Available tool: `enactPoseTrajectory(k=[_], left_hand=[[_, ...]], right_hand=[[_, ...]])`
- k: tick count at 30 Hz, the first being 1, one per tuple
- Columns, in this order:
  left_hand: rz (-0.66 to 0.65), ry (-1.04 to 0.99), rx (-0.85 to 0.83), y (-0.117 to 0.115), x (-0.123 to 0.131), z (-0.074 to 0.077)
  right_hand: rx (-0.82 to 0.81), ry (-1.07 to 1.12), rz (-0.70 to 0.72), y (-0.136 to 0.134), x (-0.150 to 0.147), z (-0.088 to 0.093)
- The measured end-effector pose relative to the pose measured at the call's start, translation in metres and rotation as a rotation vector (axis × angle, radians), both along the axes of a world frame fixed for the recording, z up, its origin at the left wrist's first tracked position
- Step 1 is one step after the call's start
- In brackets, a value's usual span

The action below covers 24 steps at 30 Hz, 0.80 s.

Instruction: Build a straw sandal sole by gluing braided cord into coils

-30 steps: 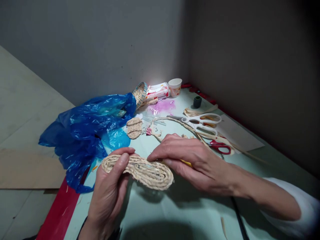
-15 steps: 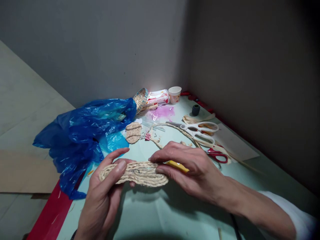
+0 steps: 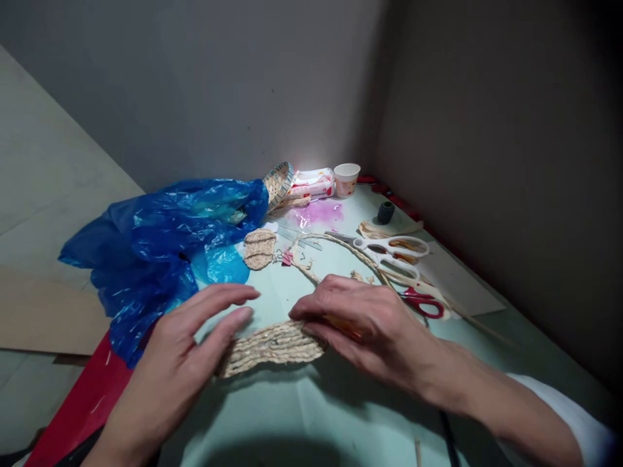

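A flat oval coil of braided straw hangs tilted above the table, its left end lower. My right hand pinches the coil's right end between thumb and fingers. Something yellow-orange shows inside that hand, mostly hidden by the fingers. At the coil's left end is my left hand, open, with a gap between thumb and fingers; whether it touches the straw I cannot tell. Beyond the hands lies a small oval woven piece beside a pink binder clip.
A crumpled blue plastic bag covers the left side. White-handled scissors, red-handled scissors and straw strands lie to the right. A paper cup, tissue pack, small basket and dark thread spool stand near the walls.
My left hand has let go of the coil's left end and opened. That end has dropped and turned, while my right hand keeps its hold. The view has shifted slightly.
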<state>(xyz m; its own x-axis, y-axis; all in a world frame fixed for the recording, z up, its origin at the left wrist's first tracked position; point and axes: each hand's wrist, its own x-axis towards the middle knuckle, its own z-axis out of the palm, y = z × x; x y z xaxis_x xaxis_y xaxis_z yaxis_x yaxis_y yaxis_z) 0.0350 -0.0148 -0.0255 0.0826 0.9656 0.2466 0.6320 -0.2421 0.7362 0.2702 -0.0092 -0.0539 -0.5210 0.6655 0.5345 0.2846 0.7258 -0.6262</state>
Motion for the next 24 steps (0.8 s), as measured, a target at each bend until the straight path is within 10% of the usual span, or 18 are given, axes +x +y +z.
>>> enactPoseTrajectory(k=[7,24], left_hand=[[-0.348,0.187,0.004,-0.004,0.013,-0.006],[-0.303,0.264,0.158,-0.01,0.009,-0.021]], right_hand=[[0.01,-0.008,0.05,-0.006,-0.005,-0.008],[-0.08,0.004,-0.038,-0.009,-0.006,-0.009]])
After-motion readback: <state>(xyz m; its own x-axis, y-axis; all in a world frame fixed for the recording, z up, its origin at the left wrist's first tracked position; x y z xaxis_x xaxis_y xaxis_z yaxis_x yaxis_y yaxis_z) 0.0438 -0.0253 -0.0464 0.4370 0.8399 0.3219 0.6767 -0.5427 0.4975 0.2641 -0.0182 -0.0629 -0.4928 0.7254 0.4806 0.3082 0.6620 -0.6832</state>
